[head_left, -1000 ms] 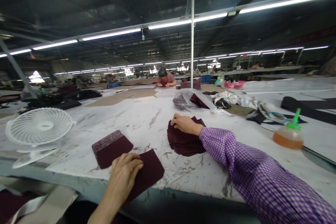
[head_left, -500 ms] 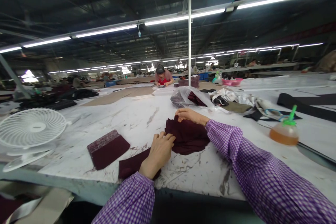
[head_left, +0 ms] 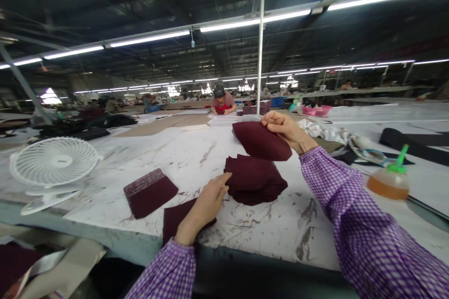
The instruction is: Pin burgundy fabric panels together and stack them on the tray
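My right hand (head_left: 280, 127) pinches the top edge of a maroon fabric piece (head_left: 261, 141) and holds it in the air. Below it, a stack of maroon fabric pieces (head_left: 254, 180) lies on the white tabletop (head_left: 196, 149). At the stack's left edge is my left hand (head_left: 210, 196), its fingers stretched out and holding nothing I can see. Partly hidden under my left forearm is another maroon piece (head_left: 173, 219). Farther left lies a maroon piece with a speckled band (head_left: 150, 191).
A white fan (head_left: 56, 163) stands at the left. On the right are a bottle of amber liquid with a green spout (head_left: 389, 180), black strips (head_left: 414, 147) and bundled white cloth (head_left: 322, 131). Across the table a person (head_left: 222, 100) leans over; a pole (head_left: 261, 42) rises nearby.
My right hand has lifted a maroon piece off the stack, up and to the right. My left hand's fingers have straightened at the stack's edge. The view has shifted slightly.
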Demonstrator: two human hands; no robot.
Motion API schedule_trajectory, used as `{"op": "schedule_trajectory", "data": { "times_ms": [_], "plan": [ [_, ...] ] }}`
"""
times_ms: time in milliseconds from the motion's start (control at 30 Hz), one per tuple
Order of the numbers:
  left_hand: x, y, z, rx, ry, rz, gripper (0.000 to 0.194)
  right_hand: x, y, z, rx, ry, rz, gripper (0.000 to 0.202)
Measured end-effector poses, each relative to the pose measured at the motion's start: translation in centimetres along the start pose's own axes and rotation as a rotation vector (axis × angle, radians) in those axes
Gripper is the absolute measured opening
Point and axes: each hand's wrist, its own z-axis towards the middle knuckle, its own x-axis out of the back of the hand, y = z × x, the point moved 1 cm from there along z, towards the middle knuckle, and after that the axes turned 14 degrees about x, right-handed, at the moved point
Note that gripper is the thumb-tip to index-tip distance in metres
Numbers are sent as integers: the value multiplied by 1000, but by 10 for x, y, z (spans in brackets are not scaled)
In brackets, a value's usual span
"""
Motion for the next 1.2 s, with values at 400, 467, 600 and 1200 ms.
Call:
{"op": "schedule_trajectory", "data": {
  "times_ms": [400, 467, 600, 1200],
  "plan": [
    [39, -59, -70, 352, 106, -300, 36, -65, 41, -13, 65, -646, -896, 24],
    [33, -59, -68, 343, 129, -307, 36, -97, 26, -19, 174, -746, -739, 26],
    [34, -59, -70, 336, 206, -315, 32, -157, 22, -42, 180, -923, -640, 40],
    [30, -81, -108, 369, 672, 228, 37, -192, 9, -18, -145, -911, 148, 17]
  ]
}}
